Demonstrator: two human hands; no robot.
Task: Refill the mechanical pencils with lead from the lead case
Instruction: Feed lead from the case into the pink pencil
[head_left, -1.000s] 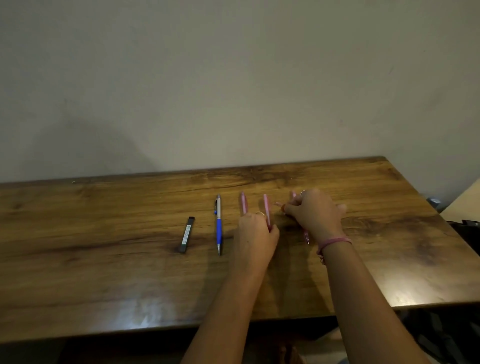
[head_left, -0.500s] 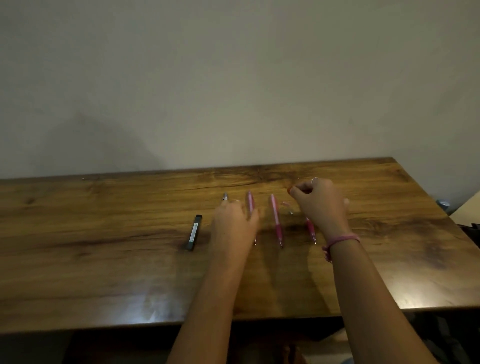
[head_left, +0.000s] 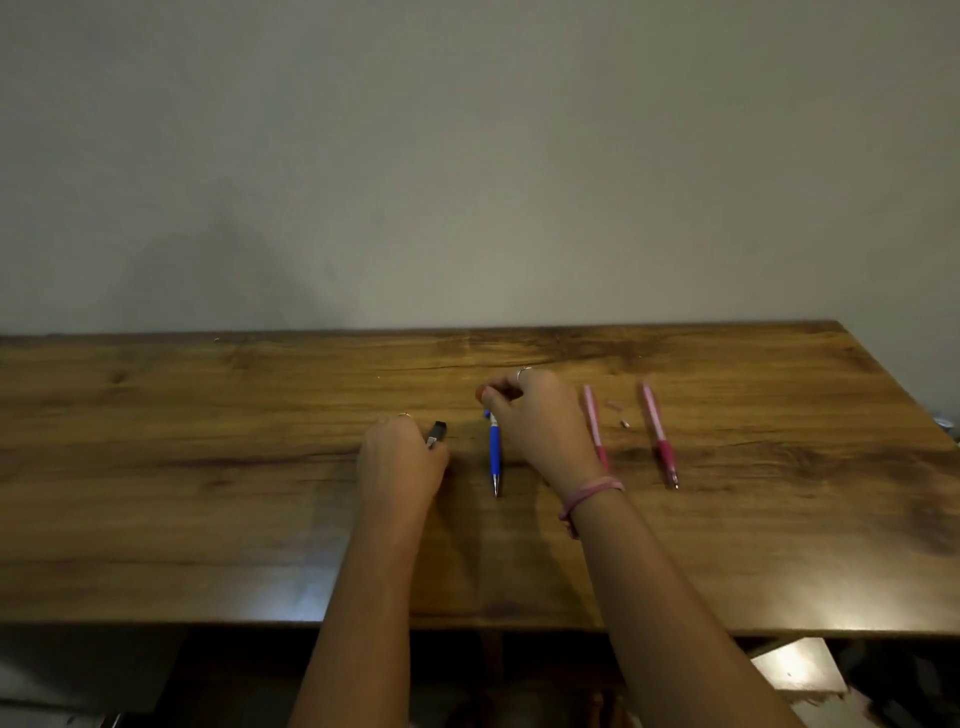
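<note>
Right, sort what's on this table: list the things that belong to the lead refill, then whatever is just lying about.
Belongs to the job:
- black lead case, under the left hand
- blue mechanical pencil, its top end at the right hand
- two pink mechanical pencils

Just lying about:
- small pale bits between the pink pencils; cannot tell what they are
- wooden table

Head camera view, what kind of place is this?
Probably a home or study desk: a wooden table against a plain wall, with mechanical pencils, one blue, and a lead case by the left hand.
</note>
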